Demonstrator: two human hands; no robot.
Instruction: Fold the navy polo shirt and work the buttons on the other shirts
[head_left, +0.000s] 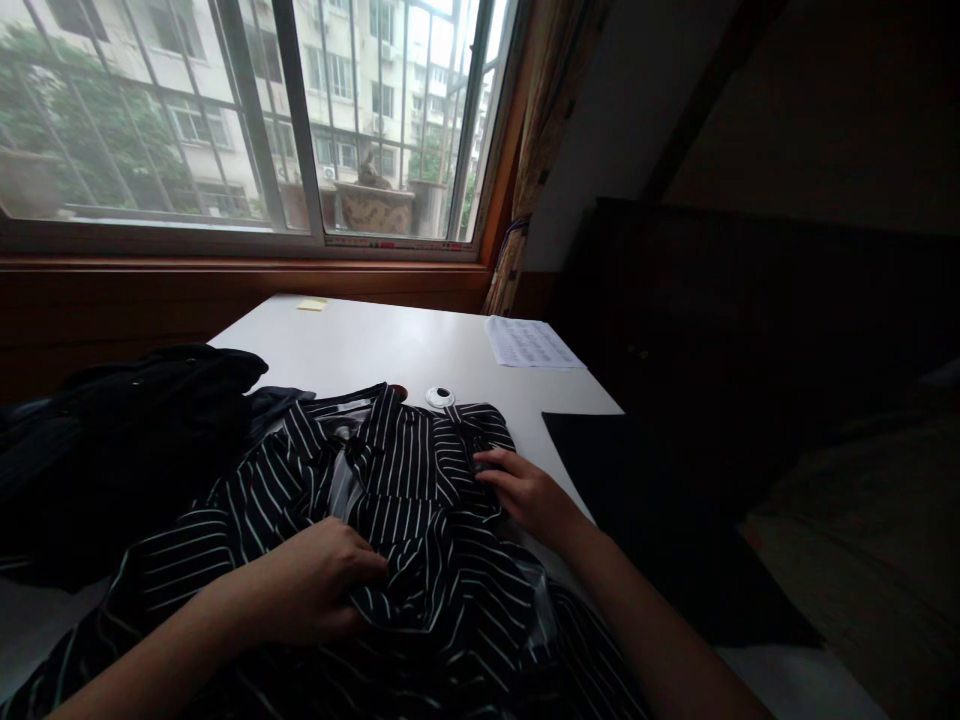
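A black shirt with white stripes (405,450) lies spread and rumpled on the white table (367,335), its collar towards the window and its front partly open. My left hand (322,580) is closed on a bunched fold at the middle of the shirt front; some of its fingertips are hidden in the cloth. At the shirt's right shoulder area, my right hand (525,490) pinches the striped fabric between thumb and fingers. Just beyond the collar sits a small white round object with a dark centre (440,397).
Dark garments (127,440) are heaped on the left. Printed sheets (532,343) lie at the table's far right edge, and yellow sticky notes (312,304) at the back. A flat black piece (660,520) hangs over the right edge. A barred window (382,130) stands behind.
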